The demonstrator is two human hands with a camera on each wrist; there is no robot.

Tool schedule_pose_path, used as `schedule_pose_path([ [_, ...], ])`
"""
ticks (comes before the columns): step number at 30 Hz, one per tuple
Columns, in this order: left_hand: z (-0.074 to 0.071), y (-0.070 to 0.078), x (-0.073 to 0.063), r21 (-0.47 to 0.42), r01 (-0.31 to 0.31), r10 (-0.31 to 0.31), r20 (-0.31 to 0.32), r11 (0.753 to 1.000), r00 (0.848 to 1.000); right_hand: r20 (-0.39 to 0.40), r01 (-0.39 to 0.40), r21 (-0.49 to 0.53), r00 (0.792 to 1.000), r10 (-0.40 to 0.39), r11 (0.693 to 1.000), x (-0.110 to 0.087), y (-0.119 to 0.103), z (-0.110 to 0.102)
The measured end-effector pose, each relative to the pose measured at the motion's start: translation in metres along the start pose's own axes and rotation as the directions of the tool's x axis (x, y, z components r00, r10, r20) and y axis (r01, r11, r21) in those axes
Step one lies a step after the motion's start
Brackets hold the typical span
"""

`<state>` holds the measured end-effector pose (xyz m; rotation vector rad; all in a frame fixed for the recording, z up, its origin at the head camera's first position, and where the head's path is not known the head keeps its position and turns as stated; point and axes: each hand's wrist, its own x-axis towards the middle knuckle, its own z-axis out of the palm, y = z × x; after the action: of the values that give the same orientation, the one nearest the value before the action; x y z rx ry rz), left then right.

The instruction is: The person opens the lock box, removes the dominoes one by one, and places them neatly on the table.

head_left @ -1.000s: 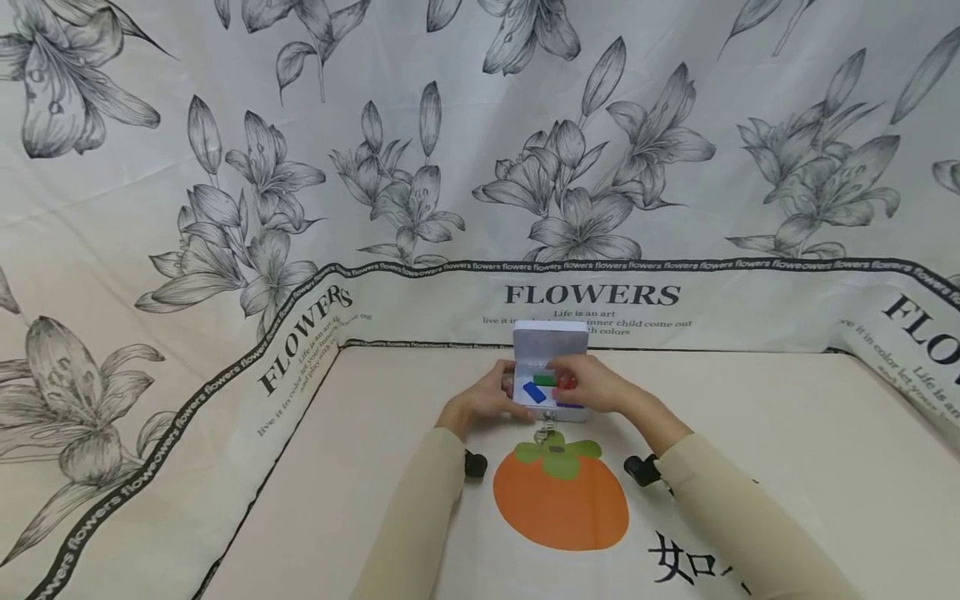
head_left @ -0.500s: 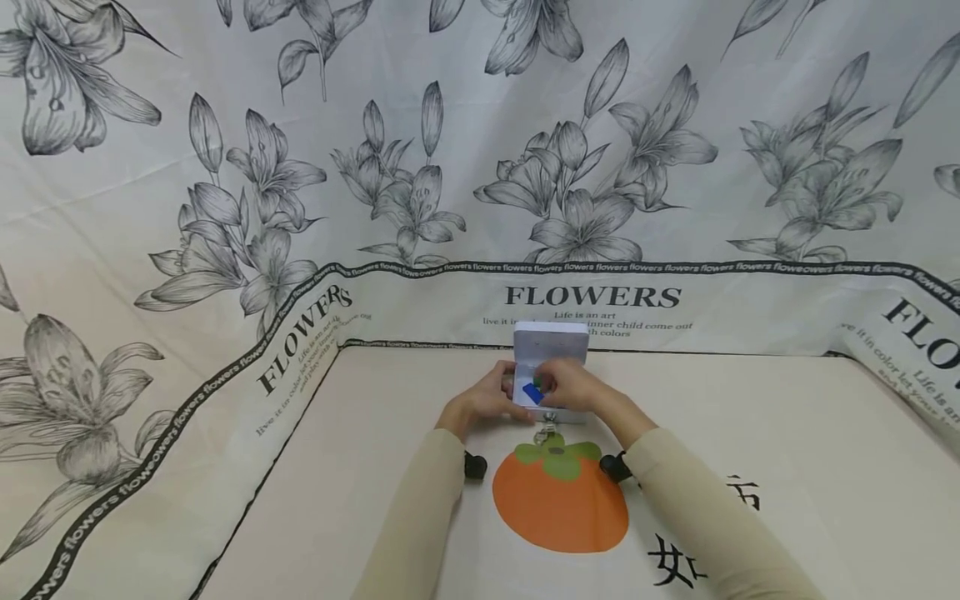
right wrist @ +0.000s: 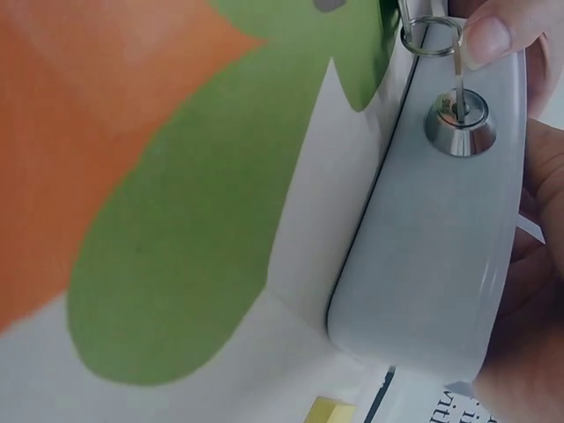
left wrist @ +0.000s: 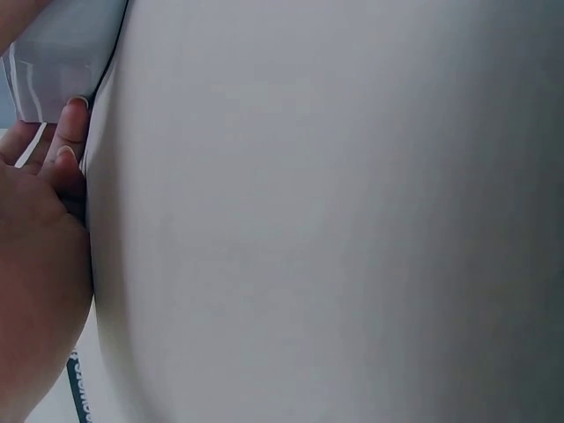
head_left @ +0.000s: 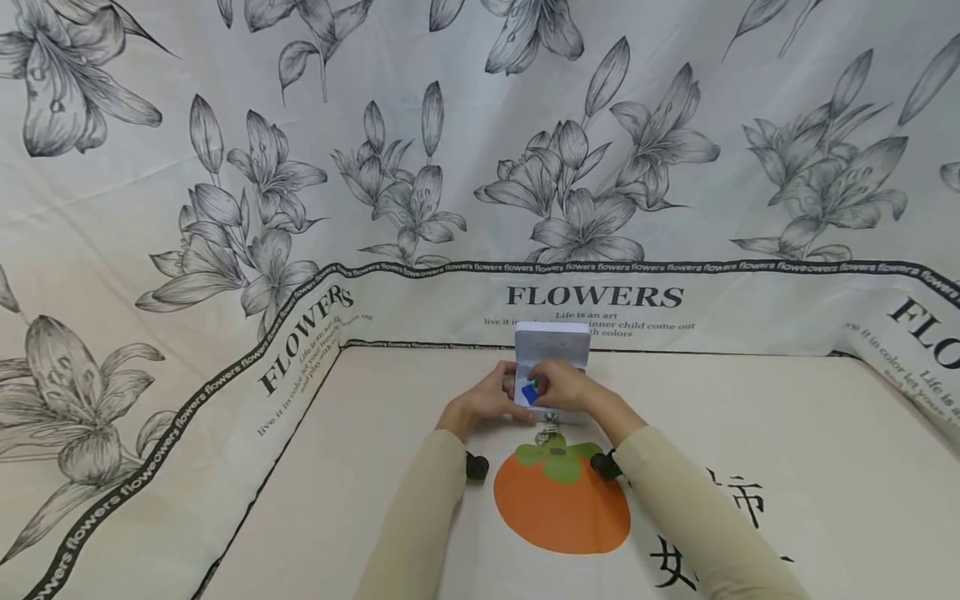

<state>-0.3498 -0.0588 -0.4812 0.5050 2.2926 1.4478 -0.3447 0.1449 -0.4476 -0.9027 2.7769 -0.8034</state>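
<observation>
A small white lockbox (head_left: 551, 338) stands on the table with its lid raised. My left hand (head_left: 489, 395) grips its left side, thumb at the front corner; the left wrist view shows the fingers (left wrist: 72, 123) against its wall. My right hand (head_left: 572, 387) reaches into the box with curled fingers. A sliver of a green block (head_left: 535, 382) shows at its fingertips. Just below, a blue block (head_left: 529, 394) overlaps those fingertips. The rest of the box's inside is hidden behind the right hand. A key (right wrist: 459, 75) sits in the front lock (right wrist: 460, 123), with a ring (right wrist: 430, 37) on it.
A cloth printed with an orange persimmon (head_left: 561, 510) and black characters covers the table in front of the box. A yellow piece (right wrist: 330, 411) lies near the box in the right wrist view. Flower-patterned curtain (head_left: 420, 208) encloses the back and sides.
My right hand has moved left inside the box, and the green block has shifted left with it. The red block seen earlier is now out of sight. The left hand keeps its grip.
</observation>
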Motion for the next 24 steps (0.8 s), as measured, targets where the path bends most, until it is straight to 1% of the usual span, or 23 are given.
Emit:
schedule_pose_path([
  [4,0.000,0.005,0.002,0.003,-0.006,0.006,-0.002,1.000,1.000,0.018,-0.019,-0.015,1.000,0.019,1.000,0.002,-0.003,-0.003],
  [8,-0.002,0.008,0.004,-0.022,-0.019,0.019,-0.010,1.000,1.000,0.019,0.000,-0.020,1.000,0.000,1.000,0.004,-0.006,-0.006],
  [11,-0.001,0.006,0.004,-0.031,-0.015,0.014,-0.008,0.999,1.000,0.022,0.021,-0.029,1.000,-0.021,0.999,0.005,-0.007,-0.005],
  [17,0.003,0.000,0.000,-0.030,0.005,-0.005,0.004,1.000,1.000,0.039,0.005,-0.045,0.999,-0.003,0.999,0.005,-0.007,0.003],
  [22,0.004,0.001,-0.002,-0.030,0.003,-0.003,-0.001,1.000,1.000,0.028,-0.015,-0.043,0.999,0.016,0.999,0.004,-0.007,0.006],
  [24,0.004,0.002,-0.003,-0.035,0.007,-0.008,-0.006,0.999,1.000,0.024,-0.027,-0.026,0.999,0.028,0.999,0.003,-0.007,0.006],
])
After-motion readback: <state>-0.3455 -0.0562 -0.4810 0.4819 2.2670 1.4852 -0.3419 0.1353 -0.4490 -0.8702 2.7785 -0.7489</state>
